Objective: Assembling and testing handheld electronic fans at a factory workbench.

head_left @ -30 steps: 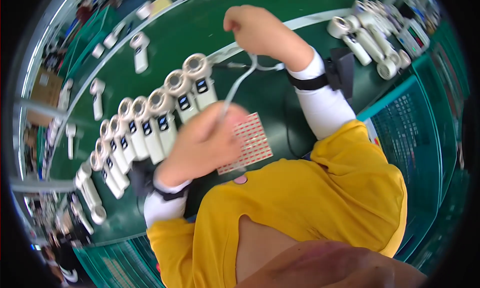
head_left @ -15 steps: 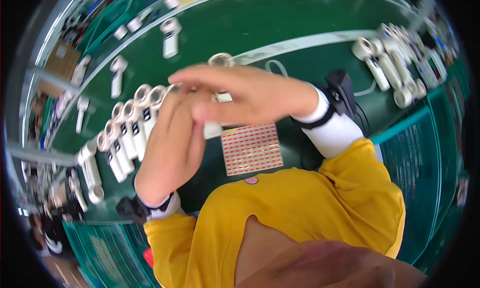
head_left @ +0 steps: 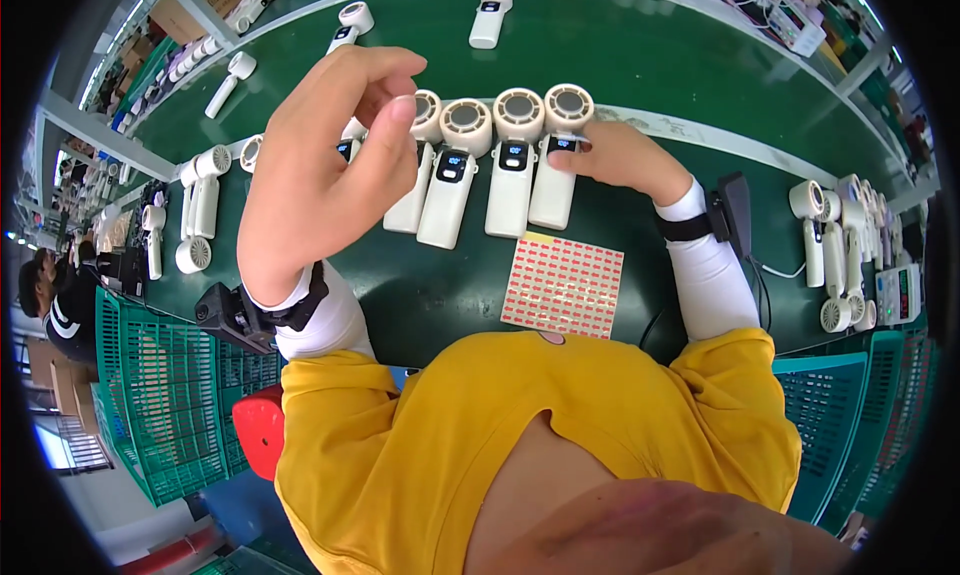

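White handheld fans with round heads and small lit screens lie in a row across the green table. At the row's right end, my right hand (head_left: 625, 160) is closed at the neck of a handheld fan (head_left: 553, 197), its thumb over the handle beside the screen. Some of its fingers are hidden. My left hand (head_left: 325, 160) is raised over the row's left part, fingers curled and thumb apart, with nothing visible in it. It hides part of the row. Between the hands lie another fan (head_left: 510, 190) and a tilted one (head_left: 446, 200).
A sheet of small red arrow stickers (head_left: 563, 285) lies near my body. More fans (head_left: 200, 210) lie at left, and a cluster (head_left: 845, 235) sits at right by a small white device (head_left: 897, 295). Green crates (head_left: 165, 395) flank me. A person (head_left: 75, 295) is at far left.
My hands were close together over the row and have separated. The right hand has come onto the rightmost fan; the left is now raised at left. The view has shifted too.
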### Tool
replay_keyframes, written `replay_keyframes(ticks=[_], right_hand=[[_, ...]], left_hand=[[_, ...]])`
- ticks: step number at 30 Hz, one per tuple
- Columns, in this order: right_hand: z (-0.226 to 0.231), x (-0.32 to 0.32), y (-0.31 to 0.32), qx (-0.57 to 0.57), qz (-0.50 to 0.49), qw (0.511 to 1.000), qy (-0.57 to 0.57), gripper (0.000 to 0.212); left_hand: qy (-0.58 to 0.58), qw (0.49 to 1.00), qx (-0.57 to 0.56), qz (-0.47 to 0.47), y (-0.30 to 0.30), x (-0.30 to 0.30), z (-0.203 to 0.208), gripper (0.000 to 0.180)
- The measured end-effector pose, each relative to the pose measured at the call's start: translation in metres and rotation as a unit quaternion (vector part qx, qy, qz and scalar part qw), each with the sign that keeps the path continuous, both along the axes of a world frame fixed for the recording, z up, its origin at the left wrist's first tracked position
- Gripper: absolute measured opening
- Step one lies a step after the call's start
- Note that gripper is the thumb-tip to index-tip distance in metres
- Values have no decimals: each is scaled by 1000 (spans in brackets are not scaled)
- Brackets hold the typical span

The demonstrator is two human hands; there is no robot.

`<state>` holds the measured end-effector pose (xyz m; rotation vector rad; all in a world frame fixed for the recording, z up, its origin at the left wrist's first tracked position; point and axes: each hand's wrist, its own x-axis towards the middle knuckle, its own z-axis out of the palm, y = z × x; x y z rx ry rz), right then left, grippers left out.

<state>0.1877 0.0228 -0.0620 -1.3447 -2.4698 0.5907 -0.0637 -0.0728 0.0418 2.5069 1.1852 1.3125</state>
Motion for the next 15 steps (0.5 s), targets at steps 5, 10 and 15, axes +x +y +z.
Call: replay_keyframes(ticks=[5,10,15], right_hand=[[-32,-11,-1,5,-15,976,217,47],[-5,-4,-1,-290,-81,940,161,39],[10,2,-9,-386,-52,800,457,31]], left_hand=[[42,999,-20,-26,5,7,-4,19],[-70,969,-214,-101,33,27,-31,20],[-214,944,-249,-16,48,70,-75,17]])
